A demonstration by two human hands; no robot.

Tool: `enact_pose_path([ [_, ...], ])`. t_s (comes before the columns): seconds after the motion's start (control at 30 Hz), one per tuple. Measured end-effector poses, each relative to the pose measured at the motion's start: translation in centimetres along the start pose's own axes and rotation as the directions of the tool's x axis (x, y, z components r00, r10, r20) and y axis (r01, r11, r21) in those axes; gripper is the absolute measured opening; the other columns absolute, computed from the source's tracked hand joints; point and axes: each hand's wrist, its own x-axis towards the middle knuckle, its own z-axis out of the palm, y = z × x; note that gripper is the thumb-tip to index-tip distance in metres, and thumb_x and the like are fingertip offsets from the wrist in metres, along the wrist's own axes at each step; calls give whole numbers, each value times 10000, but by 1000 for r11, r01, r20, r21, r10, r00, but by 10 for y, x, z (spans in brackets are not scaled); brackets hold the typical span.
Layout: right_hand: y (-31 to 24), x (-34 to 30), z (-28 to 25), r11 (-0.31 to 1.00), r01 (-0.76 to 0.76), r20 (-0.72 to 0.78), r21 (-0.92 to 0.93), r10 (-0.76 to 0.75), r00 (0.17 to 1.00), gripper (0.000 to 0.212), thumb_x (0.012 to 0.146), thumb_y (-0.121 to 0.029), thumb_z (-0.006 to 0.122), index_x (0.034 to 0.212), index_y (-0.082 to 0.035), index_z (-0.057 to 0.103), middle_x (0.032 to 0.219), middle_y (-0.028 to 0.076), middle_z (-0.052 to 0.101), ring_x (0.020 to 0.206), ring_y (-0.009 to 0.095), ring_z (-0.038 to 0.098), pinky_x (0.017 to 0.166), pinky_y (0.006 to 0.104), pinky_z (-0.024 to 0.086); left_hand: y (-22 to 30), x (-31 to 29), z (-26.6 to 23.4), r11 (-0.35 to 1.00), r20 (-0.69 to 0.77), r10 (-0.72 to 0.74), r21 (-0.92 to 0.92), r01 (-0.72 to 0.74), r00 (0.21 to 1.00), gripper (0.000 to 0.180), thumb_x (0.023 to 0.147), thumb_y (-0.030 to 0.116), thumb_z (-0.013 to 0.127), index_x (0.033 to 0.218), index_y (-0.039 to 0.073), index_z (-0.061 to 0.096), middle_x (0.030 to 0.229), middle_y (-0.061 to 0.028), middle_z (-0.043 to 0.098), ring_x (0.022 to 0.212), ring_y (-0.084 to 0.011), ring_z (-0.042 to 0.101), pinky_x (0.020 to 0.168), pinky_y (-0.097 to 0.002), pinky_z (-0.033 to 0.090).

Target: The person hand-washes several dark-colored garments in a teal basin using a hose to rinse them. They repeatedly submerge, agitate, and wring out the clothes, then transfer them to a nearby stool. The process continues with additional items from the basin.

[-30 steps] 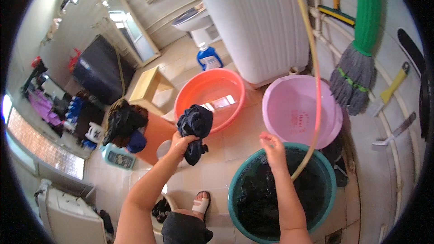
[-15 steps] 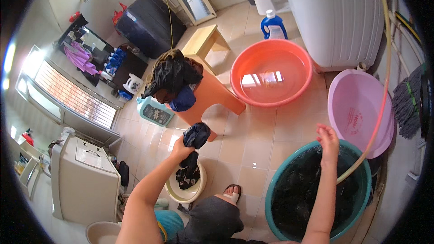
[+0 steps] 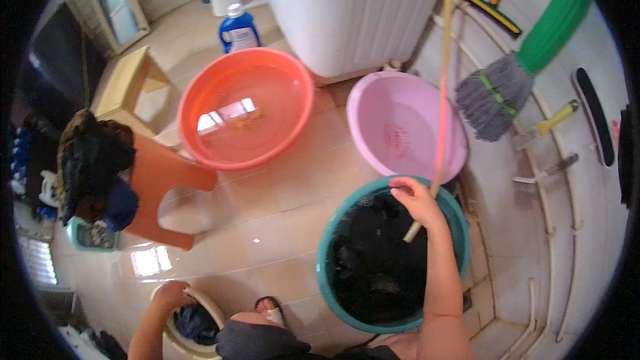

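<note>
Where left hand (image 3: 175,293) overlaps basin (image 3: 208,301), grip unclear, dark cloth (image 3: 195,325) part-hidden

They wear charcoal cloth (image 3: 260,339) between six and seven o'clock and, just beyond it, an open-toed sandal (image 3: 276,316) (pale strap, dark edge). The left hand (image 3: 175,295), toward half past seven, and right hand (image 3: 417,203), toward four, are bare.

Hands (image 3: 418,203) at cream basin (image 3: 212,309) and teal tub (image 3: 323,263)
</note>
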Motion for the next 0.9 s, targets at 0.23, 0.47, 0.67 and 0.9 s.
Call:
enact_pose_path([
  [0.23,1,-59,-32,920,-268,-27,-288,272,962,238,791,-139,611,1005,-36,599,909,92,630,834,183,593,742,301,468,276,81,-127,609,-453,736,117,-785,503,200,752,98,601,946,53,590,922,-142,601,886,-307,560,767,-389,466],
  [0.47,28,-97,-71,584,-449,-159,-676,479,863,412,743,-178,648,1128,-83,538,1195,128,495,1050,279,515,870,365,435,453,108,-38,353,-159,935,360,-863,316,708,727,373,643,1260,-7,374,1331,-208,323,1260,-344,278,1004,-491,264],
  [0.67,141,-110,-20,115,-255,-49,-960,828,559,909,753,-390,642,1414,-151,66,1470,53,37,1310,378,138,1050,446,249,475,131,4,435,5,809,668,-604,588,1083,617,554,678,1379,4,142,1429,-186,148,1334,-328,86,1059,-504,92],
  [0.9,153,-123,20,98,81,125,-992,637,761,906,726,-659,465,1385,-87,224,1434,124,189,1312,324,161,1060,441,160,474,153,11,624,202,661,387,-679,723,904,655,463,666,1357,65,259,1385,-164,276,1293,-315,220,1040,-466,214],
])
